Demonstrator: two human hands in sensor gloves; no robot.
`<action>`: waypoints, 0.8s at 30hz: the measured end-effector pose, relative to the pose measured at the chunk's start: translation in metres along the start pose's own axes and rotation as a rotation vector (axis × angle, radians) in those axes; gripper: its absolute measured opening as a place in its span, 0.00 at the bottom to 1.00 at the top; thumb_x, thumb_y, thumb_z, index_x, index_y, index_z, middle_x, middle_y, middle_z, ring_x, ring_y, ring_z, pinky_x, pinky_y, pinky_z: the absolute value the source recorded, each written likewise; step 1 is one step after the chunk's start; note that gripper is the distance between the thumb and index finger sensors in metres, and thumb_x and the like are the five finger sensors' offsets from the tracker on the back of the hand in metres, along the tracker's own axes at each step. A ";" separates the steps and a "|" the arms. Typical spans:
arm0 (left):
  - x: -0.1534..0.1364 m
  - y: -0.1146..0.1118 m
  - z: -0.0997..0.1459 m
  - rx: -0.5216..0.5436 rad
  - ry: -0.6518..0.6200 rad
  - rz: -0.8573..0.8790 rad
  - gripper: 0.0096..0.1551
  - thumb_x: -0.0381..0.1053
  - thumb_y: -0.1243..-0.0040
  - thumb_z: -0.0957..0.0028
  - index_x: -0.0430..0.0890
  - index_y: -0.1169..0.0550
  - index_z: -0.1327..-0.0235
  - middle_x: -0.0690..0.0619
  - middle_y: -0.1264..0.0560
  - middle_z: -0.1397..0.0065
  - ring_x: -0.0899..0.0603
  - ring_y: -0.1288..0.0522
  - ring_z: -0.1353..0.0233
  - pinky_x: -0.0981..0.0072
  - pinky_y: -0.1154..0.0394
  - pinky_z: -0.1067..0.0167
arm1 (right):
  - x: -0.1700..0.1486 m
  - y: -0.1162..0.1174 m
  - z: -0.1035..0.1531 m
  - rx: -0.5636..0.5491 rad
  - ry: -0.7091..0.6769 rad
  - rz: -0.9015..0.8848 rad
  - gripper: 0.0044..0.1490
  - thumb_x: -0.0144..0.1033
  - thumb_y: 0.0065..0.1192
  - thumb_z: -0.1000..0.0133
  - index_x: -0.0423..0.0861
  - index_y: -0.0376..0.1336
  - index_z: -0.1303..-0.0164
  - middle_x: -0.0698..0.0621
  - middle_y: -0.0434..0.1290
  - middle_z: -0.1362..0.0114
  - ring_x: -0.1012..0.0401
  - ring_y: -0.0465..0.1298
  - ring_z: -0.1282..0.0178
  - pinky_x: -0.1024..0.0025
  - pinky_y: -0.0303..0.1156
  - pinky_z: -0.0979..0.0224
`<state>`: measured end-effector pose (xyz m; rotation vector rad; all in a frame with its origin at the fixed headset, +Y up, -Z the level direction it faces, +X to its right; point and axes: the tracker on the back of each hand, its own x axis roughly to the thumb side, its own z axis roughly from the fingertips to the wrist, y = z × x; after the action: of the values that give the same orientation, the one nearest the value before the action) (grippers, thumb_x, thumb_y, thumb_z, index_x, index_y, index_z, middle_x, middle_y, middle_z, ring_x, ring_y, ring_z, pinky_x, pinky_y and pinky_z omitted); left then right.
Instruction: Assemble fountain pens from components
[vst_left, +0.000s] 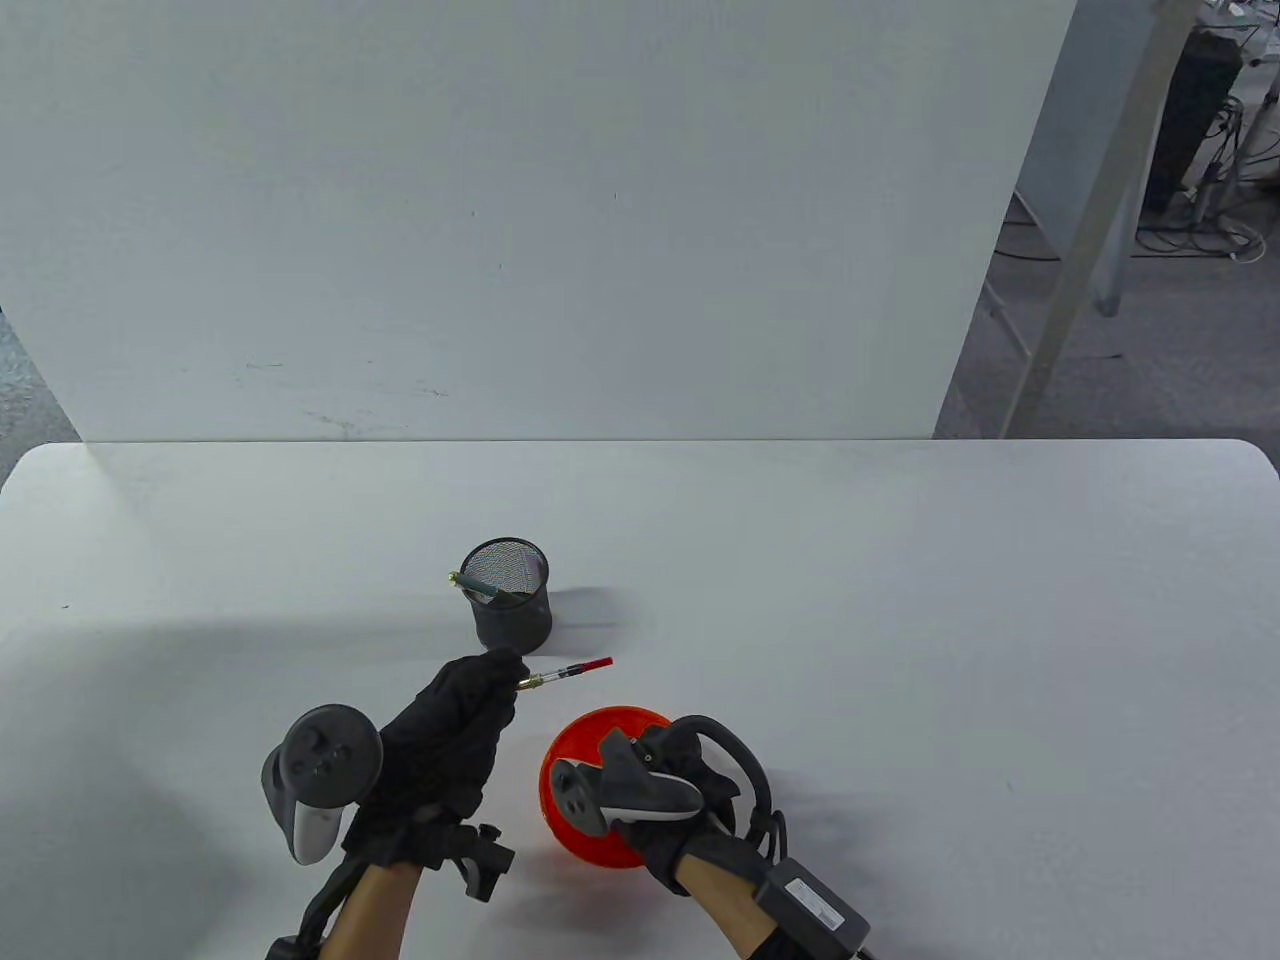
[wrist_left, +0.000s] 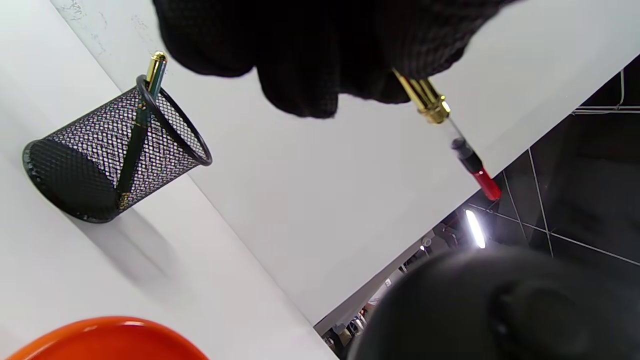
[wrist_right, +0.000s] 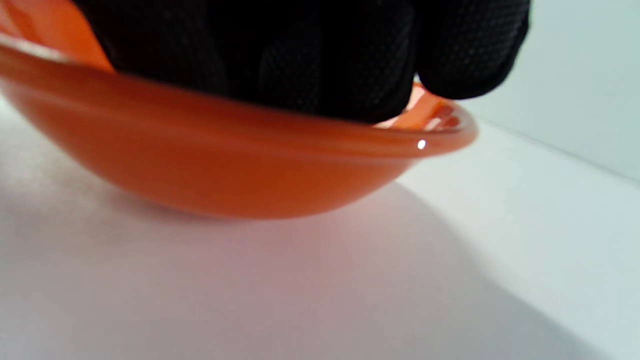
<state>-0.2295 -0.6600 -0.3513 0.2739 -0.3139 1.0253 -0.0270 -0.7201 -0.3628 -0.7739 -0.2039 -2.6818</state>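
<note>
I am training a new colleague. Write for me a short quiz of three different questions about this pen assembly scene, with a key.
1. True or false: the mesh cup already holds a green pen.
2. Which hand holds the pen part with the red end? A) left hand B) right hand
3. Fill in: the right hand reaches into the orange ____.

Key: 1 true; 2 A; 3 bowl. What the right hand's fingers grasp inside cannot be seen.

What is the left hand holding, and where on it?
The left hand holds a pen insert by its gold end; the red tip sticks out free.
</note>
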 end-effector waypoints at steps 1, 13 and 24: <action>0.000 0.000 0.000 0.002 -0.001 -0.001 0.24 0.52 0.44 0.39 0.54 0.25 0.29 0.48 0.25 0.32 0.45 0.20 0.41 0.47 0.24 0.40 | 0.002 0.001 0.000 0.014 -0.008 0.020 0.31 0.49 0.68 0.43 0.41 0.72 0.37 0.48 0.77 0.44 0.51 0.75 0.43 0.44 0.71 0.34; -0.002 0.006 0.001 0.037 0.016 0.029 0.24 0.52 0.44 0.38 0.54 0.25 0.29 0.48 0.25 0.32 0.45 0.20 0.41 0.47 0.24 0.40 | -0.001 -0.005 0.008 0.051 -0.022 -0.015 0.30 0.49 0.64 0.41 0.42 0.71 0.36 0.46 0.75 0.43 0.50 0.73 0.42 0.42 0.68 0.32; -0.002 0.006 0.002 0.062 0.021 0.029 0.24 0.53 0.45 0.38 0.54 0.26 0.29 0.48 0.25 0.32 0.45 0.20 0.41 0.47 0.24 0.39 | -0.078 -0.046 0.078 -0.347 0.095 -0.426 0.26 0.44 0.50 0.38 0.47 0.62 0.32 0.44 0.72 0.32 0.58 0.84 0.51 0.59 0.84 0.51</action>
<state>-0.2360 -0.6591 -0.3492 0.3149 -0.2680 1.0674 0.0563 -0.6378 -0.3413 -0.7671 0.1428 -3.2039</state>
